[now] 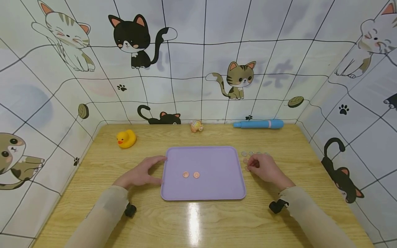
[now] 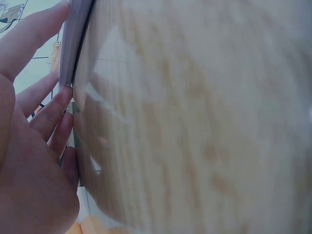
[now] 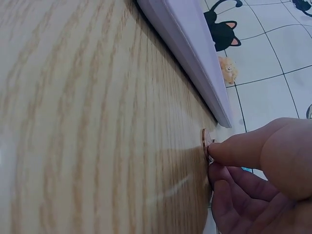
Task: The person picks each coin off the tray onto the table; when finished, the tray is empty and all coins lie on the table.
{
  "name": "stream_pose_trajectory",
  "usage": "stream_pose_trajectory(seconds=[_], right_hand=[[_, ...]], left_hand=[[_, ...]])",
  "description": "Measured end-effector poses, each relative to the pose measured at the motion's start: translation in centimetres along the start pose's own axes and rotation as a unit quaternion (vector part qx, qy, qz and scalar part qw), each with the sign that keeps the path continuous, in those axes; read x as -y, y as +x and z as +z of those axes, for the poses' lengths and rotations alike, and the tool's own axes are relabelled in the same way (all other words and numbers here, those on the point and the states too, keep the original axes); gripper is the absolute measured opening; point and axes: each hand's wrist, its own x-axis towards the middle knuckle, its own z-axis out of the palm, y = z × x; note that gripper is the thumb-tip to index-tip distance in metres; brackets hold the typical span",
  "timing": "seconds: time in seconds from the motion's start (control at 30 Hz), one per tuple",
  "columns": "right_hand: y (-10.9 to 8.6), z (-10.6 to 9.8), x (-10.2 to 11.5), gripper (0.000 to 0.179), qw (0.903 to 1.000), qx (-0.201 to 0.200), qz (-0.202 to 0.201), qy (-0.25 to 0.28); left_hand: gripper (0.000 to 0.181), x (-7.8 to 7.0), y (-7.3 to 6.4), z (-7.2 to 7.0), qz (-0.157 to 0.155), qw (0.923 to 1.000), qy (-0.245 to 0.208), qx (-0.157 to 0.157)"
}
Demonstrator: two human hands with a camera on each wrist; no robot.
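A lilac tray (image 1: 217, 172) lies on the wooden table with two copper coins (image 1: 185, 174) on it, left of its middle. My left hand (image 1: 141, 173) is at the tray's left side, thumb and fingers spread, fingertips at the rim; the left wrist view shows the thumb tip against the tray edge (image 2: 75, 39). Just past the tray's right side, my right hand (image 1: 263, 167) pinches at a copper coin (image 3: 205, 141) low at the table surface. Another copper coin (image 1: 245, 161) lies close beyond these fingers. Silver coins (image 1: 244, 153) form a row behind the hand, partly hidden by it.
A yellow rubber duck (image 1: 126, 138) stands at the back left. Along the back edge are a small figurine (image 1: 196, 126) and a blue pen-shaped thing (image 1: 258, 124). Cat-patterned cloth walls (image 1: 189, 62) enclose the table (image 1: 149, 220) at the back and both sides.
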Motion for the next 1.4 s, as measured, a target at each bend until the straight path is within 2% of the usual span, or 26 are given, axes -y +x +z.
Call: stream_pose_trajectory(seconds=[0.1, 0.23, 0.3, 0.4, 0.67, 0.8, 0.93, 1.1, 1.4], right_hand=[[0.1, -0.4, 0.2, 0.009, 0.9996, 0.003, 0.018, 0.02], [0.3, -1.4, 0.8, 0.006, 0.9983, -0.018, 0.028, 0.047], [0.5, -1.9, 1.2, 0.009, 0.9983, -0.032, 0.016, 0.046], [0.9, -2.1, 1.8, 0.011, 0.9984, -0.031, -0.005, 0.046], [2.4, -0.6, 4.5, 0.01, 0.9952, 0.023, -0.046, 0.083], [3.2, 0.4, 6.0, 0.012, 0.9916, 0.064, -0.09, 0.068], [4.2, 1.7, 7.2, 0.013, 0.9832, 0.102, -0.144, 0.045], [5.1, 3.4, 8.7, 0.016, 0.9712, 0.12, -0.205, 0.014], [5.6, 5.3, 11.9, 0.02, 0.9657, 0.167, -0.198, 0.001]], left_hand=[[0.089, 0.0, 0.0, 0.0, -0.006, 1.0, 0.0, 0.001], [0.09, -0.1, 0.0, 0.0, -0.01, 0.9999, -0.004, 0.003], [0.09, -0.1, 0.0, 0.0, -0.012, 0.9999, -0.008, 0.006], [0.09, -0.1, 0.0, 0.0, -0.011, 0.9999, -0.009, 0.008], [0.093, 0.0, 0.0, 0.1, -0.01, 0.9999, -0.012, 0.003], [0.092, 0.1, 0.0, 0.1, -0.019, 0.9997, -0.011, 0.004], [0.093, 0.3, -0.1, 0.2, -0.025, 0.9996, -0.011, 0.005], [0.092, 0.4, -0.1, 0.1, -0.016, 0.9998, -0.008, 0.002], [0.093, 0.2, 0.0, 0.2, -0.013, 0.9999, -0.008, 0.006]])
